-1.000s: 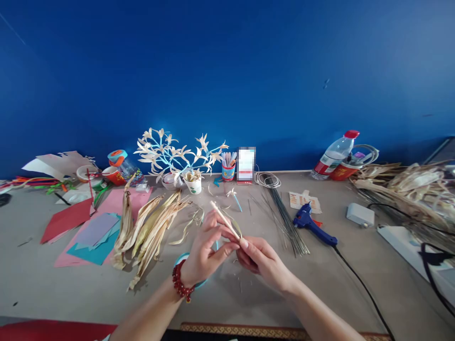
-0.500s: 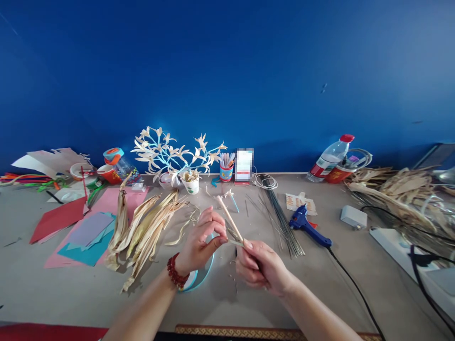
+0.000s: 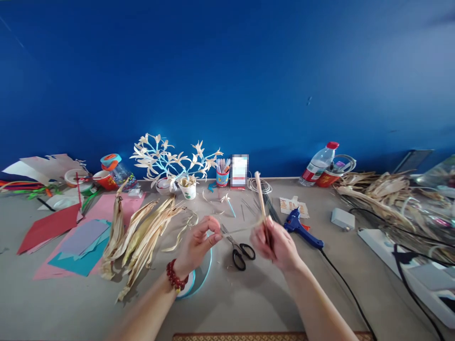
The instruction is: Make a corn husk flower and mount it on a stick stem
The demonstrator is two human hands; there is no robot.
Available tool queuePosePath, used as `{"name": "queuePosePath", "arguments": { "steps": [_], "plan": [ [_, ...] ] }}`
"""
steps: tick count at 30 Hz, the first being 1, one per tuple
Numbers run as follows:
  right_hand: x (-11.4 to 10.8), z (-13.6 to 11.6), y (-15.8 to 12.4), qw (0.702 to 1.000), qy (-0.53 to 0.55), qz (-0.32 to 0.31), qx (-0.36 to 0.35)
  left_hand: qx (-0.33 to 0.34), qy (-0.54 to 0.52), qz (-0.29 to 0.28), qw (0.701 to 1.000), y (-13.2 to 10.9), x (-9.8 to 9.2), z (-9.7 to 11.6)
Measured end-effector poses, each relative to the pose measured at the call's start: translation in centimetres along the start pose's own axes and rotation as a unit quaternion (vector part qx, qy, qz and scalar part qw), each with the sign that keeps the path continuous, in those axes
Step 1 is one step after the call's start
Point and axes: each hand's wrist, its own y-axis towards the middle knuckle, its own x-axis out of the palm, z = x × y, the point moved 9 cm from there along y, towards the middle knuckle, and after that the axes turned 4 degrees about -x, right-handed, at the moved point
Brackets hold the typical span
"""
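My right hand [image 3: 279, 244] is closed around a pale, thin stick [image 3: 260, 195] that points up and away from me. A narrow pale strip [image 3: 241, 230] runs from the stick across to my left hand [image 3: 199, 244], whose thumb and fingers pinch its far end. The strip looks taut between the two hands. Black-handled scissors [image 3: 239, 259] lie on the table below the strip, their blades partly behind it. Beside my left wrist, partly hidden by it, is a round item with a light blue rim [image 3: 210, 265].
Dried corn husks [image 3: 152, 232] and coloured paper [image 3: 76, 255] lie at left. Pale husk flowers [image 3: 174, 161] stand in small pots at the back. On the right are dark wires [image 3: 272, 206], a blue glue gun [image 3: 304, 229] with its cord, a bottle [image 3: 318, 166] and a power strip [image 3: 387, 263].
My right hand has moved right and up with the stick, which stands more upright. The hands are farther apart, stretching the strip between them, and the scissors have come into view.
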Motion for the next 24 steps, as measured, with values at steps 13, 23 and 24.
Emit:
{"name": "queuePosePath", "arguments": {
  "steps": [13,23,24],
  "plan": [
    [-4.1,-1.8,1.9,0.771,-0.623,0.120,-0.053,-0.151,-0.235,0.111,0.954,-0.5,-0.1,-4.0],
    [2.8,3.4,0.8,0.991,-0.117,0.064,-0.017,-0.148,-0.085,0.037,0.985,-1.0,1.6,-3.2],
    [2.5,3.3,0.8,0.991,-0.112,0.072,-0.014,-0.150,-0.077,0.026,0.985,-1.0,1.8,-3.1]
  ]
}}
